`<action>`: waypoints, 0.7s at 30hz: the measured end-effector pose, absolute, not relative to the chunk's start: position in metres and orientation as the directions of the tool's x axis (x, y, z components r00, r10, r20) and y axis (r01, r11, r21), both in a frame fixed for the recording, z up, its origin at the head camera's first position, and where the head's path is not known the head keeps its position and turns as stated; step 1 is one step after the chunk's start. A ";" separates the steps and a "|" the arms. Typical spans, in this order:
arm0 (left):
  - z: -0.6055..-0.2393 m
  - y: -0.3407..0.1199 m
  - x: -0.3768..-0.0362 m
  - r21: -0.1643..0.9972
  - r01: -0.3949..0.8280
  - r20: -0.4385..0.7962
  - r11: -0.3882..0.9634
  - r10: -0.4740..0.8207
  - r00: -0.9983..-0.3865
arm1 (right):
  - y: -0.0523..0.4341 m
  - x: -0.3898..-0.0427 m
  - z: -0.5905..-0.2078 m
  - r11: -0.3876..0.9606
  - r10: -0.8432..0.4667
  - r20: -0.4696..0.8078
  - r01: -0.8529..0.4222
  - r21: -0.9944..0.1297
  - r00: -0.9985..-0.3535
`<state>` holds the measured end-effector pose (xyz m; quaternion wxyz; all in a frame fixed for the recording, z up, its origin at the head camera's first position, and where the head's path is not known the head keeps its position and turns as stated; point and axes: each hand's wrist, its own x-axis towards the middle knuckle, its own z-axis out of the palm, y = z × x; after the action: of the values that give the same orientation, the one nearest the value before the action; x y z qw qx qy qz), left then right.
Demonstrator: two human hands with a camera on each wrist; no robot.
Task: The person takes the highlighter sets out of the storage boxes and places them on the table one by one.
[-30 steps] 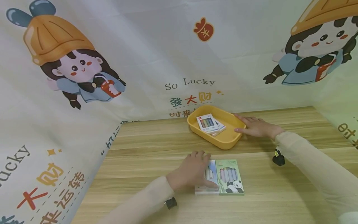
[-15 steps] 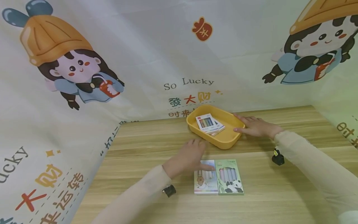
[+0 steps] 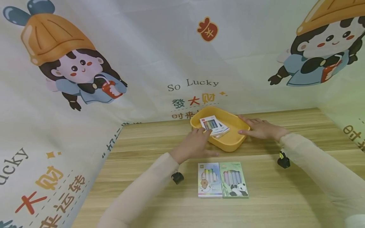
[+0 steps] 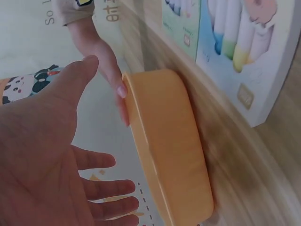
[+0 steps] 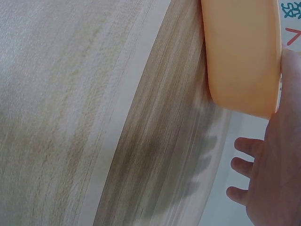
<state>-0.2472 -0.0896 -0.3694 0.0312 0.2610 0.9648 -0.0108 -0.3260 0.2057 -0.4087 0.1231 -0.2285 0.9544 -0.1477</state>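
Yellow tray (image 3: 220,144) sits upright at back of table (image 3: 142,145), nr the wall cloth (image 3: 148,72); in head view its long axis runs diag., far L to near R. R hand (image 3: 262,129) touches its R end: thumb over rim, fingers fairly straight, some gaps betw. them. L hand (image 3: 192,144) is by near-L side, fingers spread; contact w/ rim unclear. Small white boxes (image 3: 211,125) overlap in tray's L half. Nearer, blue box (image 3: 209,180) & green box (image 3: 235,180) lie flat side by side, long axes pointing front to back.
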 end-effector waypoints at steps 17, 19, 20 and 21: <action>-0.339 -0.064 -0.294 0.064 0.390 -0.214 0.918 0.395 -0.894 | 0.206 -0.327 -0.410 0.855 -0.470 -0.177 -0.396 -0.336 -0.865; -0.334 -0.062 -0.299 0.065 0.374 -0.263 0.925 0.378 -0.888 | 0.206 -0.328 -0.410 0.854 -0.471 -0.177 -0.397 -0.338 -0.864; -0.332 -0.062 -0.302 0.065 0.371 -0.287 0.927 0.373 -0.882 | 0.206 -0.328 -0.410 0.853 -0.473 -0.177 -0.398 -0.337 -0.863; -0.330 -0.061 -0.305 0.068 0.365 -0.310 0.929 0.367 -0.877 | 0.207 -0.328 -0.411 0.853 -0.474 -0.177 -0.399 -0.337 -0.863</action>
<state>-0.3045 -0.0610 -0.3303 0.1605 0.1889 0.9688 0.0036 -0.3284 0.2065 -0.4108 0.1279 -0.2288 0.9539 -0.1459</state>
